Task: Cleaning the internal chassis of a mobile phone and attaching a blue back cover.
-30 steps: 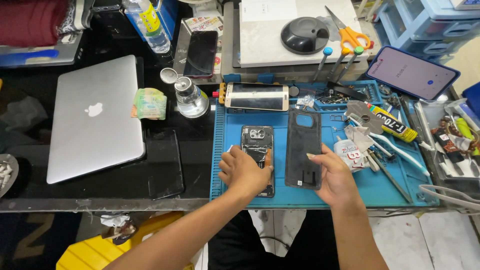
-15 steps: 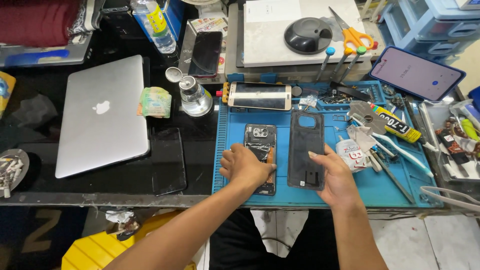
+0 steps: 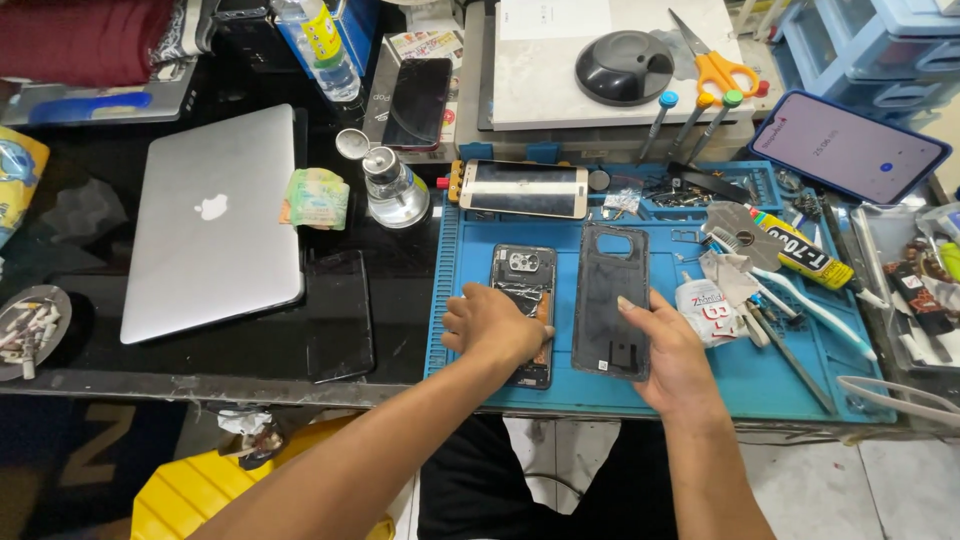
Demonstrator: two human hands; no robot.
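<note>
The opened black smartphone with its exposed internals (image 3: 523, 300) lay flat on the blue silicone repair mat (image 3: 760, 385), its lower half covered by the left hand (image 3: 495, 327), which pressed down on it with fingers bent rather than clasped around it. Just beside it to the right lay the dark plastic back cover (image 3: 609, 298), held at its lower right edge by the right hand (image 3: 672, 352), thumb on top. Farther out sat a gold-framed phone screen (image 3: 524, 188) at the mat's top edge, a small glass bottle (image 3: 393, 185) and a closed silver laptop (image 3: 215, 220) on the black table.
</note>
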